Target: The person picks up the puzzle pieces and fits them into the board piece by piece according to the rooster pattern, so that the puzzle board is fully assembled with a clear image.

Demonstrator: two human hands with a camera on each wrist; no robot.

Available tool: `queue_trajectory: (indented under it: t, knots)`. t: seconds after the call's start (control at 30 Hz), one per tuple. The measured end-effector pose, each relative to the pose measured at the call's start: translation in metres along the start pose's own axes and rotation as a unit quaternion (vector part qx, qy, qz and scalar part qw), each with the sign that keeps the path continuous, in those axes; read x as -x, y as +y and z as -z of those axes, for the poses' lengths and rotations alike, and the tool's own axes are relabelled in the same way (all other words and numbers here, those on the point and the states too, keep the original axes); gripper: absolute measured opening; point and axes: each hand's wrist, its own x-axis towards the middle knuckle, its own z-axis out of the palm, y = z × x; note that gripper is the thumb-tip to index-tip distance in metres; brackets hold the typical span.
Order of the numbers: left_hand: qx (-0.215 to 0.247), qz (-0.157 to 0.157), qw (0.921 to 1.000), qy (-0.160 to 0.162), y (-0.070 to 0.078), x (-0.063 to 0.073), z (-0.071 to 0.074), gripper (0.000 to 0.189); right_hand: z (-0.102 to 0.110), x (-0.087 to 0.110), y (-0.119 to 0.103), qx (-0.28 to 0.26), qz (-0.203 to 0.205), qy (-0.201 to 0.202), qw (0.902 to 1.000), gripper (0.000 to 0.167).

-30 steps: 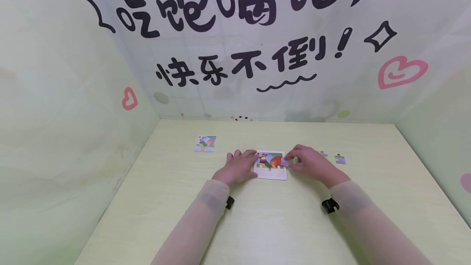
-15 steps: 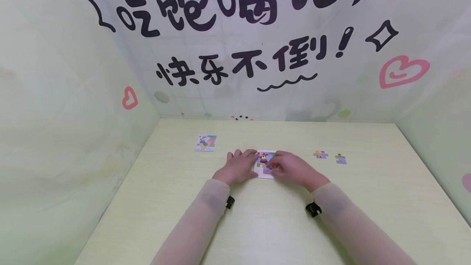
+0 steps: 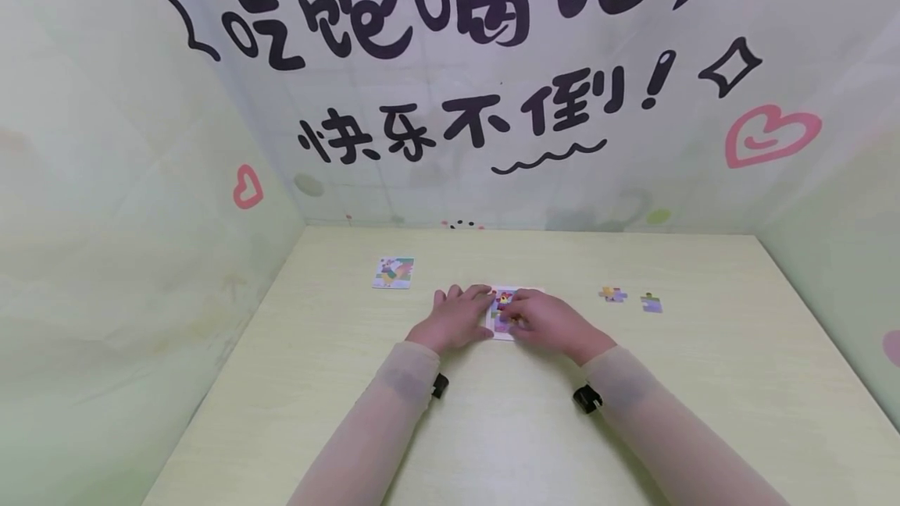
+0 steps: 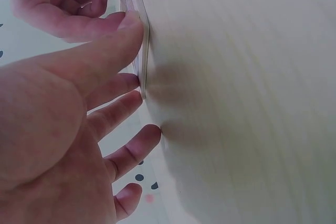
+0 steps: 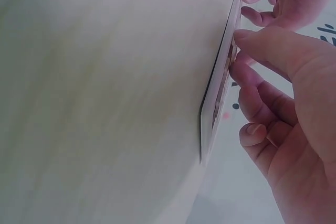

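Note:
A small jigsaw tray [image 3: 504, 336] with a pale border lies flat at the middle of the table, its bright bird picture partly filled in. My left hand [image 3: 455, 318] rests at the tray's left side, thumb by the near corner and the other fingers spread, fairly straight, towards the far corner. Over the tray's right part, my right hand [image 3: 555, 322] pinches a purplish puzzle piece [image 3: 502, 325] low on the left of the picture. In the right wrist view, thumb and forefinger meet close over the tray's edge [image 5: 210, 119]. My right hand hides much of the picture.
Two loose puzzle pieces lie to the right, an orange and purple one [image 3: 613, 295] and a green and purple one [image 3: 651, 302]. A small picture card [image 3: 393, 273] lies at the back left. A printed cloth wall [image 3: 422, 201] rises behind the table [image 3: 506, 428].
My right hand has brought the purplish piece leftwards from the tray's right edge to its lower left, uncovering a loose piece on the right. My left hand stays in place.

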Motion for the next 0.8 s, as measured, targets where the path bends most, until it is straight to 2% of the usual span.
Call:
queue_trajectory:
  t: [0.43, 0.8]
  knots:
    - [-0.003, 0.003, 1.0, -0.003, -0.0007, -0.0004, -0.0011, 0.074, -0.0014, -0.0009, -0.0045, 0.028, 0.037, 0.018, 0.9988, 0.016]
    - [-0.001, 0.004, 0.9999, -0.01, -0.0004, -0.0001, 0.0009, 0.074, -0.0029, -0.0016, -0.0069, 0.035, 0.042, 0.02, 0.9983, 0.014]
